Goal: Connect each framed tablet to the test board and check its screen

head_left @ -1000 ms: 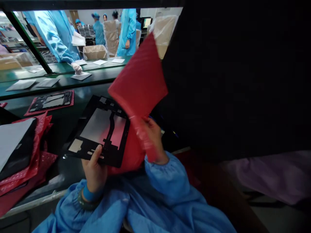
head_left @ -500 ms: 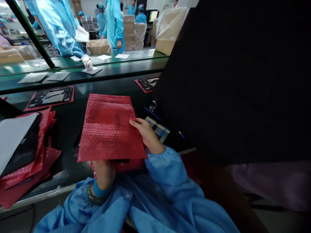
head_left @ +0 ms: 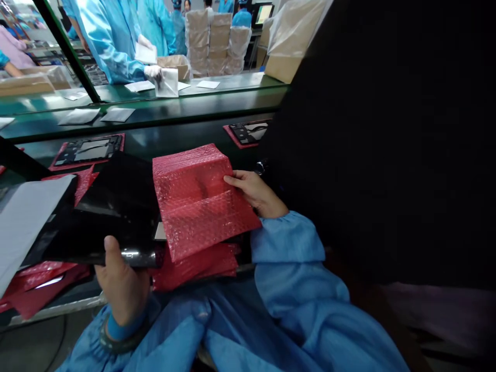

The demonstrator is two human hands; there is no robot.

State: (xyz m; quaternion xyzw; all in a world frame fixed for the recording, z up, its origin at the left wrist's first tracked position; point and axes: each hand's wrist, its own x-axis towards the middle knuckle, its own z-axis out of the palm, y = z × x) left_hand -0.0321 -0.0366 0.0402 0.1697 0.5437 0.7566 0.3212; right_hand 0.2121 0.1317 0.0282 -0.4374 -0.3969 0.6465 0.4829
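Note:
My left hand (head_left: 120,281) grips the near edge of a glossy black panel (head_left: 112,212), thumb on top, holding it flat and out to the left. My right hand (head_left: 258,194) pinches the right edge of a red bubble-wrap sheet (head_left: 201,199) that lies tilted over the panel's right end. More red bubble wrap (head_left: 196,268) is stacked under it at the table's near edge.
A pile of red bubble wrap with a grey sheet (head_left: 27,219) lies at left. Black frames on red wrap (head_left: 87,151) (head_left: 248,133) sit on the green conveyor (head_left: 170,135). A gloved co-worker (head_left: 112,41) handles white sheets beyond. A large dark mass (head_left: 387,139) fills the right.
The black panel has come out from under the red wrap and swung left in my left hand. The red sheet shifted right with my right hand. The view tilted.

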